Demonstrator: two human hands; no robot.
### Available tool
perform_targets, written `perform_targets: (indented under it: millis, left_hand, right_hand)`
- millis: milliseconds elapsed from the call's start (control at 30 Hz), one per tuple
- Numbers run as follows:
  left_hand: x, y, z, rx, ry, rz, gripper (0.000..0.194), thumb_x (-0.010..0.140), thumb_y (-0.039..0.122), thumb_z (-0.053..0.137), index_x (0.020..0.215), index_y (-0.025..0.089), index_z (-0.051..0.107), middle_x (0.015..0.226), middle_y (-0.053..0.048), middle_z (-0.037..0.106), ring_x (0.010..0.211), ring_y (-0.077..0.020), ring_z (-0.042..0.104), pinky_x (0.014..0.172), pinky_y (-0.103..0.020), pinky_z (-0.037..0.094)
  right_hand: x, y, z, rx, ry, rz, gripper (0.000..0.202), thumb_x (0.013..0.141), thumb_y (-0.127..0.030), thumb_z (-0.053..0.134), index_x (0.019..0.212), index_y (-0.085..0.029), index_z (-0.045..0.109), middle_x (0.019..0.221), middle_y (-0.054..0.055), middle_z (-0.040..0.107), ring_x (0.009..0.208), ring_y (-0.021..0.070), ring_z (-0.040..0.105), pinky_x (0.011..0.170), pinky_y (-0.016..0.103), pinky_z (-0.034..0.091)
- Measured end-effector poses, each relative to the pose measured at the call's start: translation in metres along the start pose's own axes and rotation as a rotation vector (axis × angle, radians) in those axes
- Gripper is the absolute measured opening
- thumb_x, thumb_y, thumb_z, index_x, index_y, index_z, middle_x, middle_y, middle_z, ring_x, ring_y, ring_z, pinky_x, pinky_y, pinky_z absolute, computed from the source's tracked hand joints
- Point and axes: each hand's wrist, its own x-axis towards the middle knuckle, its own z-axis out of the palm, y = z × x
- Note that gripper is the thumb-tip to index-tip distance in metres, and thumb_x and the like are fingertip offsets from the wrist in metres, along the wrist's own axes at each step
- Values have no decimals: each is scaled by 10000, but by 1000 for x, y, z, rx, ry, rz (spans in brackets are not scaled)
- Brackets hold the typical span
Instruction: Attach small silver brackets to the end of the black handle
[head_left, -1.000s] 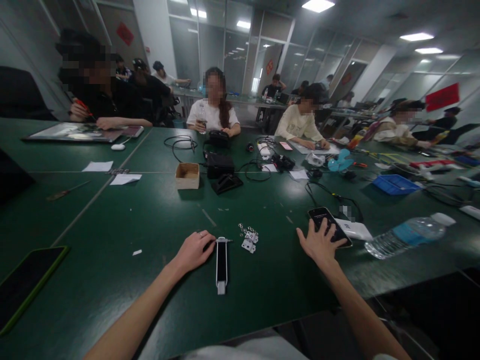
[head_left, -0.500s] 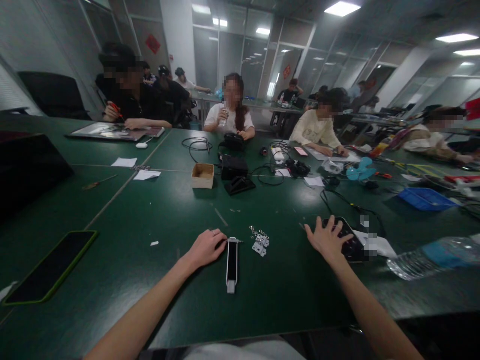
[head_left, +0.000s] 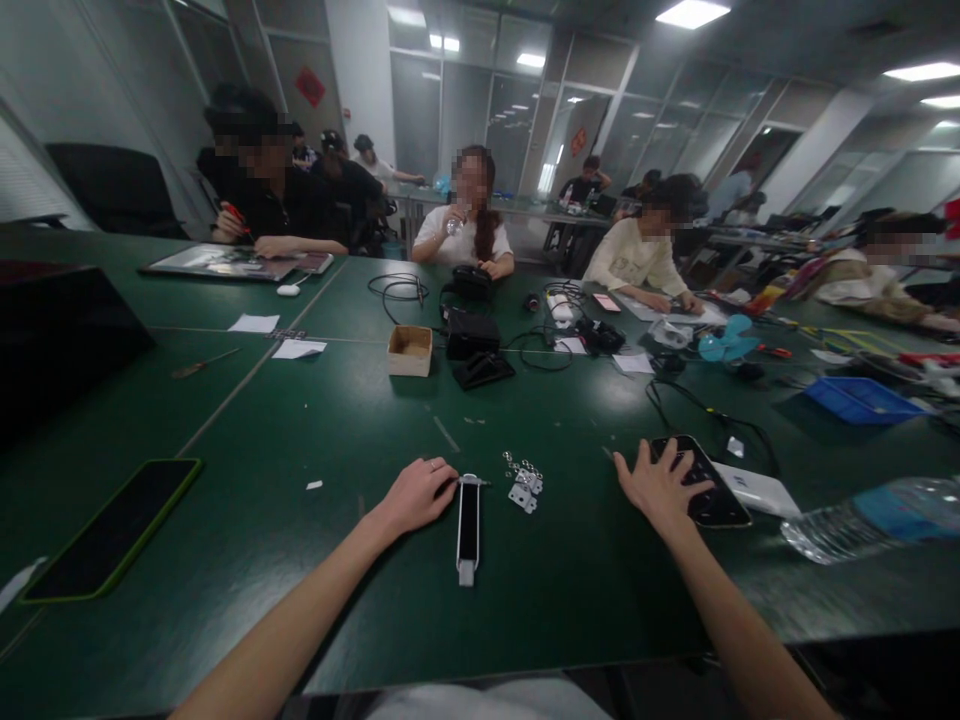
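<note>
My left hand (head_left: pixel 418 495) rests on the green table, its curled fingertips at the top end of a slim white and black device (head_left: pixel 469 525). Whether those fingers grip anything is too small to tell. My right hand (head_left: pixel 664 484) lies with its fingers spread, partly over a black phone-like device (head_left: pixel 712 492). Between my hands, small metal brackets (head_left: pixel 524 493) and several tiny nuts (head_left: pixel 523 465) lie in a loose cluster just right of the slim device.
A clear water bottle (head_left: pixel 874 515) lies at the right, near a white card (head_left: pixel 757 490). A green-edged phone (head_left: pixel 112 528) is at the left. Farther back stand a small open box (head_left: pixel 410 352), a blue tray (head_left: pixel 862 400) and a blue fan (head_left: pixel 727 340). People sit across the table.
The whole view has shifted slightly. My hands stay in the same places beside the same things. Across the table, a person's raised hand and bottle have tilted up at the mouth.
</note>
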Motion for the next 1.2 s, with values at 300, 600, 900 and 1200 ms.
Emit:
perform_targets:
  millis: [300, 600, 900, 1200]
  left_hand:
    - [0, 3, -3, 14, -10, -14, 182, 905, 247, 442, 968, 181, 600, 899, -41, 609, 766, -149, 566, 710, -272, 414]
    - [0, 1, 0, 19, -4, -5, 191, 908, 245, 432, 963, 182, 603, 890, -46, 611, 768, -152, 570, 712, -274, 416]
    - [0, 1, 0, 6, -6, -1, 195, 909, 244, 426, 969, 180, 600, 913, -41, 608, 763, -148, 562, 711, -279, 421]
    - [1, 5, -5, 6, -16, -18, 196, 911, 242, 426, 967, 176, 602, 912, -44, 610, 763, -150, 562, 704, -280, 425]
  right_hand:
    - [4, 5, 7, 43, -4, 13, 720, 862, -601, 166, 1370, -140, 384, 1471, 239, 101, 1323, 474, 27, 921, 742, 9]
    - [-6, -2, 3, -22, 118, -75, 642, 888, -522, 222, 1347, -115, 409, 1462, 227, 134, 1329, 442, 46, 962, 688, 46]
    - [-10, -12, 3, 6, 34, -124, 626, 899, -507, 200, 1380, -139, 361, 1477, 201, 100, 1337, 415, 48, 999, 646, 45]
    - [-12, -13, 1, 26, 20, -109, 632, 893, -523, 203, 1365, -143, 381, 1470, 200, 122, 1332, 419, 77, 1004, 638, 101]
